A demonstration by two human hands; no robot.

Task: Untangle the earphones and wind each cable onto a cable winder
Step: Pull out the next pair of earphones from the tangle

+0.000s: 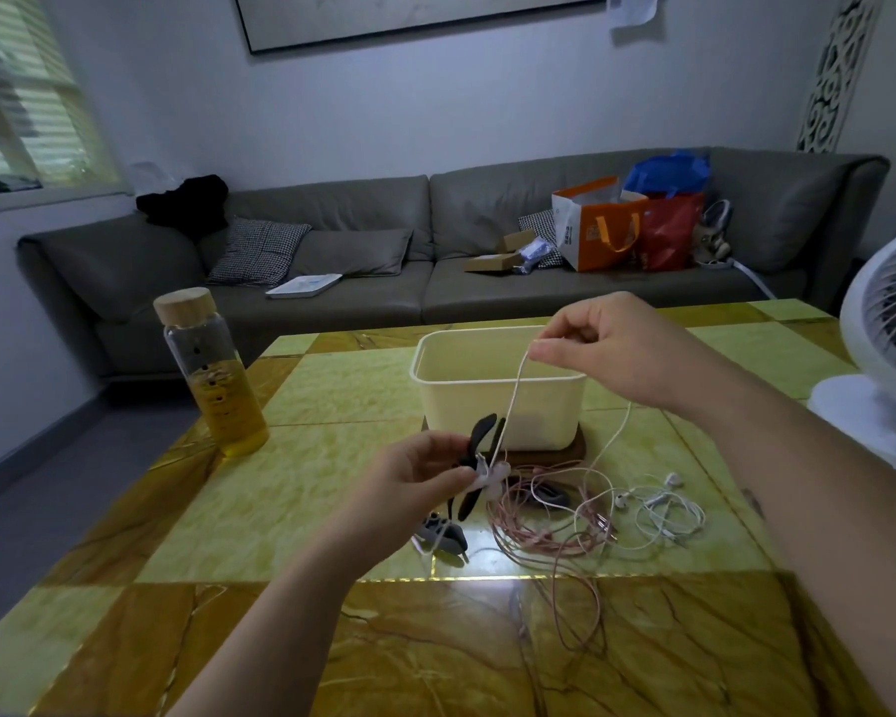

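My left hand pinches a black cable winder above the table, with white cable wrapped round its middle. From there a white earphone cable runs taut up to my right hand, which pinches it in front of the cream bin. The cable's loose end and white earbuds lie on the table to the right. A pink earphone cable lies in tangled loops beside them. Two more winders lie on the table: a grey one and a dark one under the pink loops.
A cream plastic bin stands on a dark wooden coaster behind the cables. A glass bottle of yellow liquid stands at the table's left. A white fan stands at the right edge. A grey sofa lies beyond the table.
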